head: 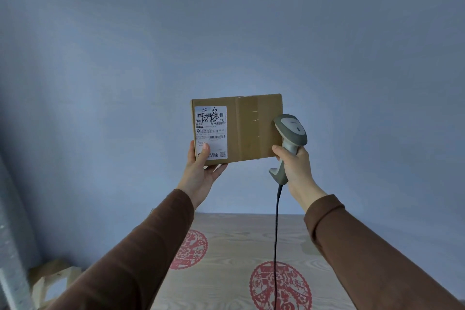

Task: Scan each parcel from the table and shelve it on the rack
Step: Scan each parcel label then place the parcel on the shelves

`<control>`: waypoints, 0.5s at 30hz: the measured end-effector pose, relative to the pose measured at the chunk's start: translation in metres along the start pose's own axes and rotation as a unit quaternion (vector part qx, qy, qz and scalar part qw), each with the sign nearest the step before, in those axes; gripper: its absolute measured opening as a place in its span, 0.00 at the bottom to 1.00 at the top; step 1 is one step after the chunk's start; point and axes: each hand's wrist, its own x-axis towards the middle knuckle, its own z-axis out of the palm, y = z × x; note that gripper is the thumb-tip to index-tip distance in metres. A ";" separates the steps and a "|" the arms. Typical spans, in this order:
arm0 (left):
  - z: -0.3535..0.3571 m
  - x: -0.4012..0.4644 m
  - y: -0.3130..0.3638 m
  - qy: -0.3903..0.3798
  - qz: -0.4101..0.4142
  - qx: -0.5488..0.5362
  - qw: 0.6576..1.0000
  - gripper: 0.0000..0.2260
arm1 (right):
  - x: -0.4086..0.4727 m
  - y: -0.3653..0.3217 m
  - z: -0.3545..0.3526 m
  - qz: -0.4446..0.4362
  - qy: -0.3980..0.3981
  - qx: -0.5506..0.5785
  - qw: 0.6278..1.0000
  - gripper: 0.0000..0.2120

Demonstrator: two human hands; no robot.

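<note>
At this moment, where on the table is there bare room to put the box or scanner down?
The table shows bare wood between the two red paper-cut designs, and along its far edge by the blue wall. The scanner's cable hangs over the middle. The left hand holds the cardboard box and the right hand the scanner, both raised above the table.

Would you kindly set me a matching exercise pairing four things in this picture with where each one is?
Things:
1. cardboard parcel
2. barcode scanner
3. shipping label
4. red paper-cut designs

Places:
A. on the wooden table
B. gripped by the right hand
C. on the left half of the parcel's face
D. held up at its lower left corner by the left hand

Pairs: 1-D, 2-B, 3-C, 4-A
</note>
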 end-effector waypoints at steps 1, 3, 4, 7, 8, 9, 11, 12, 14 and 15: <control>0.000 0.000 0.001 -0.001 0.001 -0.004 1.000 0.29 | -0.001 -0.001 0.002 -0.003 0.000 -0.002 1.000 0.08; 0.000 0.000 0.003 -0.002 0.005 -0.013 1.000 0.30 | -0.003 -0.003 0.006 -0.007 -0.003 -0.004 1.000 0.08; 0.001 0.000 0.004 -0.002 0.008 -0.019 1.000 0.31 | -0.004 -0.005 0.009 -0.008 -0.005 -0.005 1.000 0.08; 0.003 0.001 0.009 0.008 0.016 -0.029 0.999 0.30 | -0.007 -0.009 0.014 -0.016 -0.007 -0.009 1.000 0.08; 0.004 0.001 0.010 0.011 0.020 -0.031 0.999 0.29 | -0.007 -0.010 0.016 -0.020 -0.009 -0.012 1.000 0.07; 0.005 0.001 0.010 0.014 0.024 -0.032 0.999 0.29 | -0.007 -0.011 0.016 -0.024 -0.010 -0.016 1.000 0.07; 0.005 0.001 0.011 0.015 0.033 -0.033 0.999 0.28 | -0.006 -0.012 0.017 -0.031 -0.012 -0.023 0.999 0.06; 0.005 0.001 0.011 0.015 0.035 -0.036 0.999 0.28 | -0.005 -0.013 0.017 -0.034 -0.014 -0.027 0.999 0.06; 0.005 0.003 0.010 0.018 0.036 -0.045 0.998 0.28 | -0.005 -0.014 0.019 -0.037 -0.016 -0.033 0.999 0.06; 0.005 0.003 0.010 0.020 0.036 -0.050 0.998 0.28 | -0.005 -0.015 0.019 -0.039 -0.017 -0.036 0.998 0.06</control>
